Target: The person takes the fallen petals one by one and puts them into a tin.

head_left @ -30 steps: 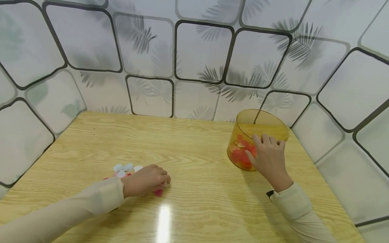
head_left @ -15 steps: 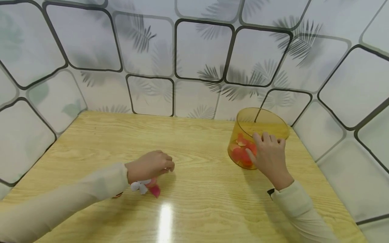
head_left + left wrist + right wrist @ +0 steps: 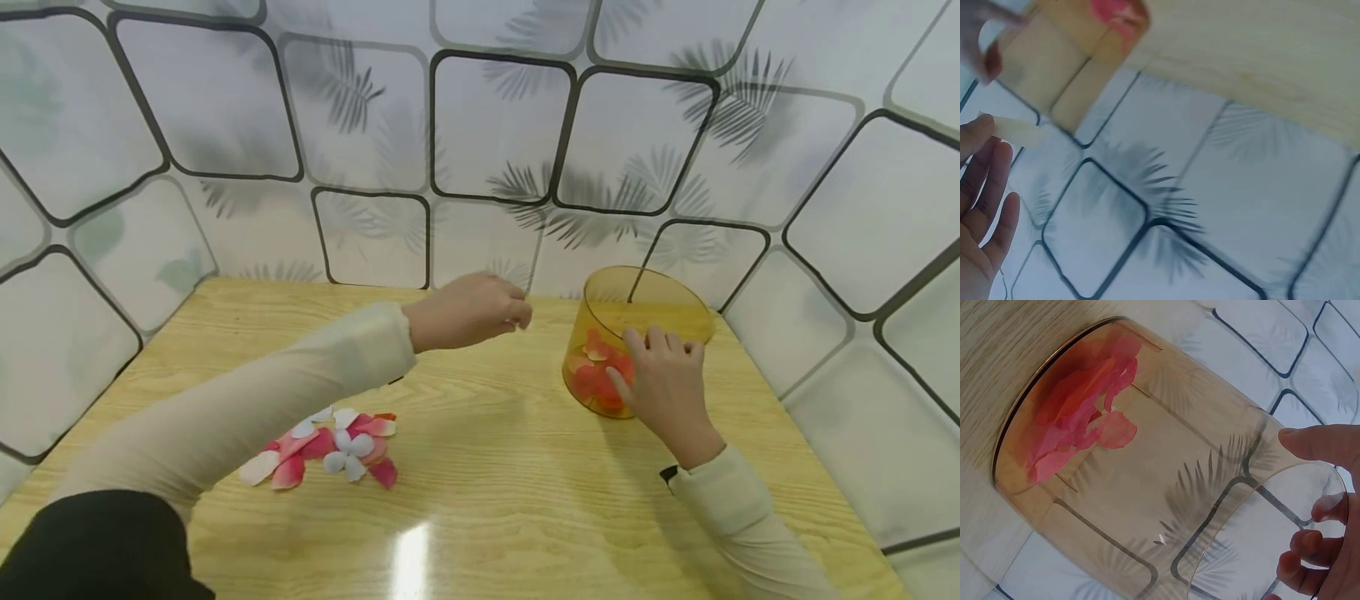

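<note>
In the left wrist view, my left hand [image 3: 985, 219] pinches a pale cream petal [image 3: 1017, 131] between thumb and fingertips. The head view has that left hand [image 3: 472, 311] raised over the back of the table, left of a transparent amber plastic bucket [image 3: 581, 337]. My right hand [image 3: 666, 396] grips the bucket's near rim. As the right wrist view tells, the thumb [image 3: 1316, 442] lies outside the wall and the fingers curl over inside. Red and pink petals [image 3: 1079, 422] lie at the bucket's bottom.
A loose pile of pink, white and orange petals [image 3: 322, 446] lies on the wooden table [image 3: 480, 517] at front left, below the left forearm. A patterned wall covering [image 3: 495, 125] rises behind and along both sides. Something black [image 3: 101, 546] shows at the lower left.
My left hand has lifted from the petal pile and travelled right and up toward the bucket, uncovering the pile. The right hand and bucket have stayed put.
</note>
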Demonstrator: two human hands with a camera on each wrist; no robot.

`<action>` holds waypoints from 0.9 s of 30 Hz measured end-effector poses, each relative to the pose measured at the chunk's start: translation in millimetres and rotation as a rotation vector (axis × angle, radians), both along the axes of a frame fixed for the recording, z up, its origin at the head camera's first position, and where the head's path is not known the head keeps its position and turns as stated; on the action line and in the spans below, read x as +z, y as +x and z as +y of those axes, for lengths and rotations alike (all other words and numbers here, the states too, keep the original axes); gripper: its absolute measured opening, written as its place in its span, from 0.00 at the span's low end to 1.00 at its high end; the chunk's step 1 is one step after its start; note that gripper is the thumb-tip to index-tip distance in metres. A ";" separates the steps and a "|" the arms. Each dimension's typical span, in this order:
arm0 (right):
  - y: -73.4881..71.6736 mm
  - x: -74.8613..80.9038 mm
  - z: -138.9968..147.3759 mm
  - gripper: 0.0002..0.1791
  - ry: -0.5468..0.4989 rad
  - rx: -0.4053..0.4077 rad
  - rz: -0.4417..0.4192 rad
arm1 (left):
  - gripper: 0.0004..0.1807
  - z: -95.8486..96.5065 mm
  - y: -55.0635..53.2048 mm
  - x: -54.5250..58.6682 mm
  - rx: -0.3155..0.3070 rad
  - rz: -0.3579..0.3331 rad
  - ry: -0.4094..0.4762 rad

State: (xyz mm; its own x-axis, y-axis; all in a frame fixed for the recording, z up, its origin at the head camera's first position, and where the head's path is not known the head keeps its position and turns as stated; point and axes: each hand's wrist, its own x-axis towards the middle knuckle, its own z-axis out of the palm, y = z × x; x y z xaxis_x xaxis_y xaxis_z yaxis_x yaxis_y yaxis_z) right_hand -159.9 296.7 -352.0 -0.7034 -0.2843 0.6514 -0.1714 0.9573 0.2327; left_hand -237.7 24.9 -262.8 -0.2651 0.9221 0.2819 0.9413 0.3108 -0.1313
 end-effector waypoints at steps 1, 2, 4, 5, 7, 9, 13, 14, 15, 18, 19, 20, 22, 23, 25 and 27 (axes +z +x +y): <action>0.0 -0.2 0.2 0.27 -0.001 0.000 -0.002 | 0.03 9.5 -1.4 5.2 0.001 -0.011 0.002; -0.1 -0.2 0.3 0.27 -0.002 0.000 -0.003 | 0.03 19.0 -3.3 9.4 0.002 -0.020 0.004; -0.3 -0.4 0.5 0.28 0.000 -0.003 -0.006 | 0.04 37.8 -6.6 15.4 -0.001 -0.037 0.010; -0.3 -0.5 0.6 0.28 0.001 -0.004 -0.007 | 0.04 46.9 -8.5 17.1 -0.002 -0.042 0.014; 0.0 -0.8 0.6 0.29 0.001 -0.005 -0.010 | 0.05 64.4 -12.1 19.7 -0.002 -0.064 0.018; 0.5 -1.2 0.6 0.29 0.005 -0.008 -0.013 | 0.06 81.1 -16.3 20.0 0.000 -0.084 0.015; 1.6 -1.7 0.3 0.29 0.008 -0.003 -0.009 | 0.07 110.0 -25.7 18.6 0.009 -0.120 -0.018; 1.5 -1.6 0.3 0.28 0.010 -0.003 -0.006 | 0.07 116.6 -28.7 17.3 0.015 -0.124 -0.022; 1.4 -1.4 0.4 0.28 0.014 -0.004 -0.001 | 0.08 122.5 -31.6 16.1 0.028 -0.122 -0.032; 0.8 -0.7 0.9 0.29 0.025 -0.008 0.017 | 0.09 137.1 -39.6 10.7 0.079 -0.143 -0.064; 0.5 -0.7 1.2 0.29 0.028 -0.010 0.017 | 0.10 140.8 -41.7 8.5 0.098 -0.157 -0.079; 0.3 -0.7 1.3 0.29 0.030 -0.012 0.016 | 0.11 143.8 -43.5 6.2 0.118 -0.169 -0.097; 0.3 -1.2 1.4 0.30 0.027 -0.011 0.012 | 0.13 147.6 -45.3 2.5 0.143 -0.209 -0.129; 0.4 -1.4 1.5 0.30 0.025 -0.011 0.007 | 0.14 148.5 -45.7 0.8 0.150 -0.227 -0.137; 0.5 -1.9 1.8 0.29 0.017 -0.009 0.001 | 0.14 148.6 -46.2 -1.8 0.151 -0.238 -0.140; 0.7 -1.6 2.3 0.29 0.010 -0.009 0.002 | 0.14 146.8 -46.2 -2.8 0.142 -0.239 -0.127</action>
